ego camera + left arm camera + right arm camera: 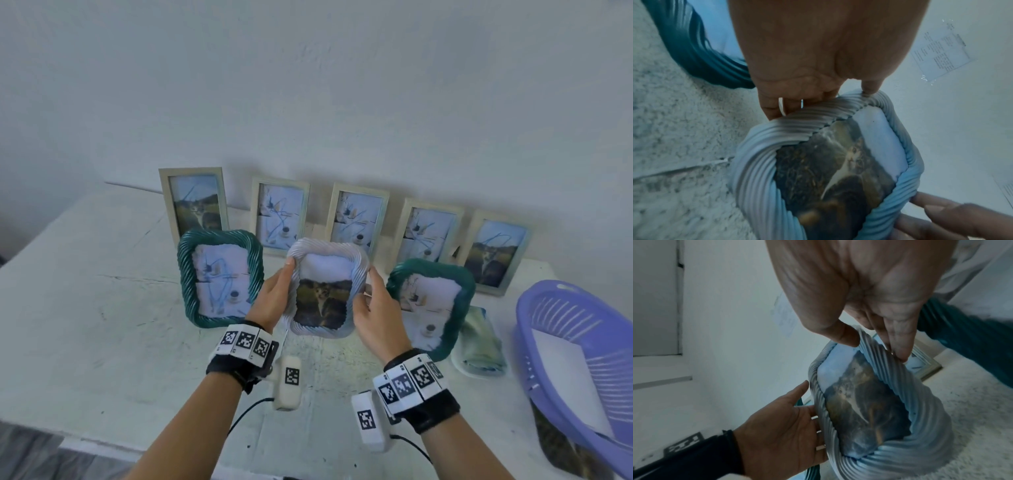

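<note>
Frame (325,294) between the two hands is pale grey, a rounded rectangle with a chunky twisted-rope rib running all the way round, and there's a cat photo inside. Left hand (274,298) grips its left edge, thumb on the front near the top corner, fingers tucked behind. Right hand (376,308) pinches the right edge the same way, thumb in front. It's tipped back a bit, and I can't tell if the bottom edge touches the table (85,308), which is white and rough.

Just outside the left hand stands a green frame (185,270) with the same rope rib, and a second green frame (464,308) sits just outside the right hand, so it's a snug gap. Beyond the fingertips, five flat pale frames (358,219) stand in a row along the wall (342,85). Further out past the right hand there's a folded cloth (479,346) and a slotted purple basket (524,308).
</note>
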`<state>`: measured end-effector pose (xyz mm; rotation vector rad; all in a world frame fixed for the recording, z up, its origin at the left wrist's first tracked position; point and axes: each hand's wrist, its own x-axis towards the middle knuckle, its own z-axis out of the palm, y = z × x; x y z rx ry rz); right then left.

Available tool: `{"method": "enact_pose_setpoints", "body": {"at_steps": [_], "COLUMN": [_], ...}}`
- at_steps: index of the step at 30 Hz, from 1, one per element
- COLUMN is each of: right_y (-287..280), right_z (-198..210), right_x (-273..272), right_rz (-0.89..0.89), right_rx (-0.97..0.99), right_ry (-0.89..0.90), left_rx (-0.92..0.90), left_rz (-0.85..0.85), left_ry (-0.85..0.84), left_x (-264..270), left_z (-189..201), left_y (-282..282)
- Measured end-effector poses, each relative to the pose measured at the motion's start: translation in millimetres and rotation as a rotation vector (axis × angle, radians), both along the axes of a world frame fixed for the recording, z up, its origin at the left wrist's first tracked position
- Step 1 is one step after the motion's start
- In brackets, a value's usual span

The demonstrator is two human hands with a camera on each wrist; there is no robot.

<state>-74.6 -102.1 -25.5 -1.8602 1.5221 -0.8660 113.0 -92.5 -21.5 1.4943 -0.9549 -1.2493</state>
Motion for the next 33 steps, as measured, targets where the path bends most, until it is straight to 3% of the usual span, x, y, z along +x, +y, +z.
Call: {"method": "enact_pose_setpoints", "body": {"at_steps": [3, 6, 10, 12, 15, 17, 20, 22, 25, 29, 33], "right_y": [13, 34, 50, 49, 36, 23, 7, 3, 7, 31, 54], "right_z": [12, 30, 40, 36, 31, 27, 16, 10, 7, 24, 42], "right_x": [0, 0, 24, 46, 85, 110, 139, 151, 154, 120, 56], "right_rz": [-0.018, -0.041, 0.077, 0.2, 0.325, 0.368, 0.342, 0.3, 0.284, 0.271, 0.266], "right_rx": [-0.058, -0.295, -0.381, -0.313, -0.212, -0.147, -0.012, 0.079, 0.069, -0.061, 0.058], "right_ry": [0.056, 0.221, 0.139, 0.078, -0.013, -0.03, 0.016, 0.005, -0.081, -0.192, -0.336], "left_rx": [-0.001, 0.013, 0.024, -0.06, -0.21, -0.207, -0.034, -0.016, -0.027, -0.021, 0.001], "left_rz": [-0.021, -0.088, -0.062, 0.046, 0.366, 0.499, 0.455, 0.426, 0.409, 0.383, 0.2], "left_ry": [-0.04, -0.105, -0.229, -0.24, -0.402, -0.508, -0.475, -0.41, -0.491, -0.575, -0.569], "left_x": [5, 11, 37, 54, 80, 93, 105, 107, 105, 91, 54], "left_z": [-6, -6, -3, -1, 3, -1, -8, -10, -1, 24, 46], "left_y": [9, 37, 73, 80, 75, 66, 56, 57, 70, 103, 139]}}
